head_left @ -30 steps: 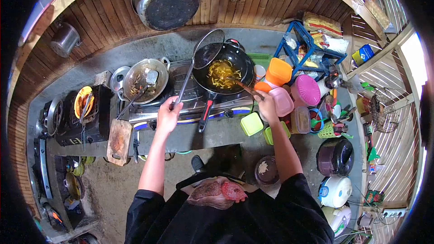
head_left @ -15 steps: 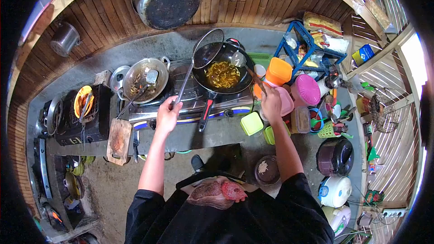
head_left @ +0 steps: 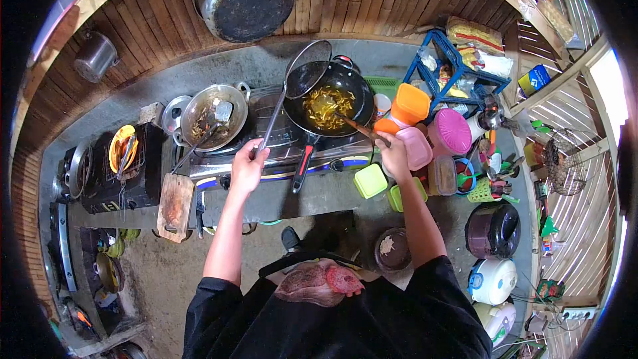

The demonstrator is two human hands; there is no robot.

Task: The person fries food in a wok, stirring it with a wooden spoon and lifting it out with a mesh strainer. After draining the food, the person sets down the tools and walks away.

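Thin strips (head_left: pixel 341 101), round wok (head_left: pixel 359 91), mesh strainer (head_left: pixel 308 74)

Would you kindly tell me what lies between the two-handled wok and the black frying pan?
The head view shows stovetop between the wok and the frying pan, with the strainer handle, held in the left hand, passing over it.

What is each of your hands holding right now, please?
Left hand: closed, holding the strainer.
Right hand: closed, holding the ladle, its head in the pan.
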